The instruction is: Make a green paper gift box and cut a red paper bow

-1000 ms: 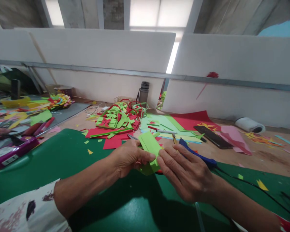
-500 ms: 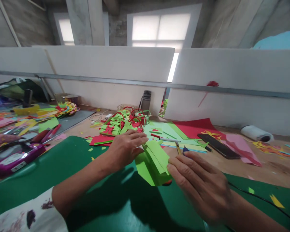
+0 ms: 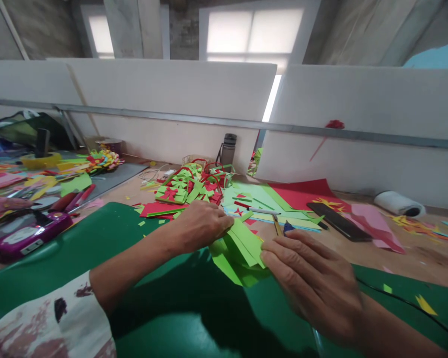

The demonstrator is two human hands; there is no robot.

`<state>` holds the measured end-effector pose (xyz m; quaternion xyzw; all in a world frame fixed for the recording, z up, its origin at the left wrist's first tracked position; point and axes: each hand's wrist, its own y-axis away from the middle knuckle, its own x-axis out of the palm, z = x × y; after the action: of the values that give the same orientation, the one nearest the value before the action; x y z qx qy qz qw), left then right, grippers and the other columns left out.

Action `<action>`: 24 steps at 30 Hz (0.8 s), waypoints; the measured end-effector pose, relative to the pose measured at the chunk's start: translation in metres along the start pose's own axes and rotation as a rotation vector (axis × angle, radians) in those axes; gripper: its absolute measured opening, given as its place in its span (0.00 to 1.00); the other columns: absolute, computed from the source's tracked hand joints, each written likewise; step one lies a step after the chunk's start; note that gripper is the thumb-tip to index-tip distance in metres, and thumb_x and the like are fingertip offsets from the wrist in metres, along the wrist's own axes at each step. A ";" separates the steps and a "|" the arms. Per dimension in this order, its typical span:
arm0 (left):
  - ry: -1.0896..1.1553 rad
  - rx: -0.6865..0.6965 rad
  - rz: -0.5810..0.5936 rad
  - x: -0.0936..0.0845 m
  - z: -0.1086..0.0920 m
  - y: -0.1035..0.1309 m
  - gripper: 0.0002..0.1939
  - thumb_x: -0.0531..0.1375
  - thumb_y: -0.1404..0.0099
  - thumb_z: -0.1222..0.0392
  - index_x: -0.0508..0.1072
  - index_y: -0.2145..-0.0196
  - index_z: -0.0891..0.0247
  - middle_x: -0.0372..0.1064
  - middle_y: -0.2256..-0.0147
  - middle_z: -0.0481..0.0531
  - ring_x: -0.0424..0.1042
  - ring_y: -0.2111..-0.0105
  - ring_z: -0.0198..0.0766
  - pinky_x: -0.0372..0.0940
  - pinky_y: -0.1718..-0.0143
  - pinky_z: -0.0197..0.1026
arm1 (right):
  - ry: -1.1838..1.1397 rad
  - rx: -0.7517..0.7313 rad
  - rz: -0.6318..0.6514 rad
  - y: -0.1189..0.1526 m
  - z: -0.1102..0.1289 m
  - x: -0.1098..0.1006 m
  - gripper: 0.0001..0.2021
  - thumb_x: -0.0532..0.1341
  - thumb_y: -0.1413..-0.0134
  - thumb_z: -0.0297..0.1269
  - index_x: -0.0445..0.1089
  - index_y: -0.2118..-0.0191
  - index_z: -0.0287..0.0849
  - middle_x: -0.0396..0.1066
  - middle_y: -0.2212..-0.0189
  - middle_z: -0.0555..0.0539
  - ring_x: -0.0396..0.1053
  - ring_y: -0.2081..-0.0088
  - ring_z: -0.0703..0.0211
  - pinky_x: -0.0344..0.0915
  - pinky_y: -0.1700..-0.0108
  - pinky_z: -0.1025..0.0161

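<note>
A folded piece of bright green paper (image 3: 242,243) with several layers is held between both hands over the green mat (image 3: 164,318). My left hand (image 3: 199,226) pinches its upper left corner between thumb and fingers. Along the paper's right edge, my right hand (image 3: 313,281) grips with its fingers pressed together; its thumb is hidden. A small dark blue pointed thing (image 3: 288,227) and a thin yellowish tool (image 3: 277,224) show just beyond the right fingers. I cannot tell whether that hand touches them.
Behind lie green and red paper cut-outs (image 3: 188,184), a grey bottle (image 3: 228,149), a pen (image 3: 265,211) and red paper (image 3: 302,193). On the right are a black phone (image 3: 339,221) and a white roll (image 3: 399,204). A purple device (image 3: 33,231) sits left, near another person's hand (image 3: 7,205).
My left fingers have moved slightly right and closed on the paper's upper corner. An orange-red thing seen under the paper is now out of sight. The view has shifted slightly.
</note>
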<state>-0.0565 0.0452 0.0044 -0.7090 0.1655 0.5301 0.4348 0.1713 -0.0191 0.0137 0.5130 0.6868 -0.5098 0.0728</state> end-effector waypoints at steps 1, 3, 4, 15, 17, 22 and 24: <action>-0.049 0.024 0.018 0.000 0.000 0.000 0.07 0.53 0.37 0.66 0.72 0.67 0.65 0.71 0.73 0.57 0.69 0.71 0.41 0.57 0.70 0.39 | -0.006 -0.004 -0.001 0.000 0.001 0.000 0.13 0.49 0.41 0.24 0.71 0.63 0.31 0.77 0.66 0.38 0.73 0.61 0.51 0.65 0.52 0.50; -0.156 0.071 0.058 0.000 -0.001 0.000 0.08 0.52 0.37 0.68 0.71 0.68 0.66 0.70 0.75 0.57 0.67 0.74 0.41 0.55 0.73 0.39 | -0.007 -0.013 -0.003 -0.001 0.002 -0.001 0.14 0.48 0.41 0.23 0.71 0.63 0.31 0.77 0.67 0.38 0.73 0.61 0.51 0.65 0.53 0.50; -0.192 0.076 0.069 0.000 -0.001 0.000 0.08 0.52 0.37 0.69 0.70 0.69 0.66 0.69 0.76 0.57 0.66 0.75 0.41 0.54 0.75 0.39 | -0.005 -0.021 0.003 -0.001 0.003 -0.001 0.14 0.48 0.41 0.23 0.71 0.63 0.31 0.77 0.66 0.39 0.73 0.61 0.51 0.65 0.53 0.50; -0.445 0.096 0.172 -0.004 -0.011 -0.006 0.09 0.51 0.40 0.73 0.70 0.72 0.70 0.69 0.76 0.60 0.66 0.77 0.43 0.51 0.79 0.40 | -0.004 -0.014 0.038 0.000 0.007 -0.002 0.18 0.43 0.41 0.23 0.71 0.61 0.30 0.76 0.65 0.36 0.72 0.59 0.48 0.64 0.53 0.49; -0.450 0.098 0.167 -0.002 -0.011 -0.006 0.09 0.51 0.40 0.73 0.70 0.73 0.69 0.69 0.76 0.60 0.65 0.77 0.43 0.52 0.79 0.40 | 0.016 -0.034 0.046 -0.001 0.007 -0.003 0.18 0.43 0.41 0.23 0.71 0.61 0.30 0.76 0.65 0.36 0.72 0.60 0.49 0.64 0.54 0.49; -0.438 0.067 0.147 0.002 -0.011 -0.005 0.08 0.52 0.41 0.71 0.70 0.74 0.69 0.69 0.78 0.59 0.65 0.79 0.41 0.53 0.79 0.39 | 0.061 -0.067 0.061 -0.003 0.007 -0.004 0.19 0.43 0.43 0.22 0.71 0.61 0.30 0.77 0.66 0.36 0.73 0.61 0.48 0.65 0.55 0.49; -0.413 0.057 0.153 0.002 -0.012 -0.005 0.09 0.53 0.41 0.71 0.70 0.75 0.68 0.69 0.78 0.58 0.64 0.79 0.40 0.54 0.79 0.39 | 0.059 -0.063 0.060 -0.003 0.007 -0.004 0.19 0.42 0.42 0.22 0.71 0.61 0.30 0.77 0.66 0.36 0.73 0.61 0.48 0.65 0.55 0.49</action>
<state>-0.0452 0.0389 0.0058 -0.5582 0.1409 0.6905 0.4379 0.1676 -0.0274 0.0150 0.5457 0.6887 -0.4700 0.0838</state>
